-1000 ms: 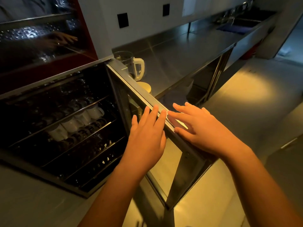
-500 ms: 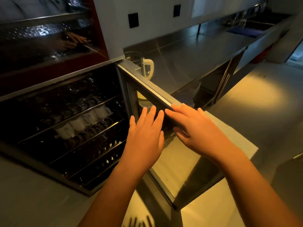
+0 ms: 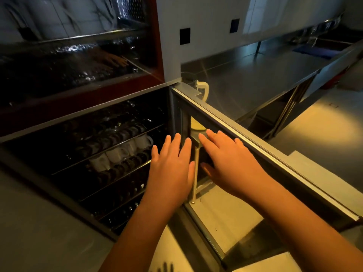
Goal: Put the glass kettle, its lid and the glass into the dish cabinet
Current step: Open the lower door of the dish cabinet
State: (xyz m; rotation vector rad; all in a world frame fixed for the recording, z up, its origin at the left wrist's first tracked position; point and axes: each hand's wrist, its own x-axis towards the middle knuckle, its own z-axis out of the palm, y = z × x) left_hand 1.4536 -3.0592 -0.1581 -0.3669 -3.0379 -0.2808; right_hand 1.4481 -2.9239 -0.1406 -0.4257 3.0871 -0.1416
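The dish cabinet stands open, and its glass door swings out to the right. My left hand and my right hand lie flat on the door with straight fingers, either side of a vertical metal bar. Neither hand holds anything. The glass kettle stands on the steel counter behind the door's top edge; only its cream handle and part of its rim show. A yellowish round piece, maybe the lid, shows through the door glass. I cannot pick out the glass.
Wire racks inside the cabinet hold white cups and several dark dishes. A steel counter runs to the back right toward a sink with a blue cloth. A dark upper compartment sits above the cabinet.
My view has dropped and moved closer. Both hands have slid from the door's top edge down onto its face, and the door now hides most of the kettle.
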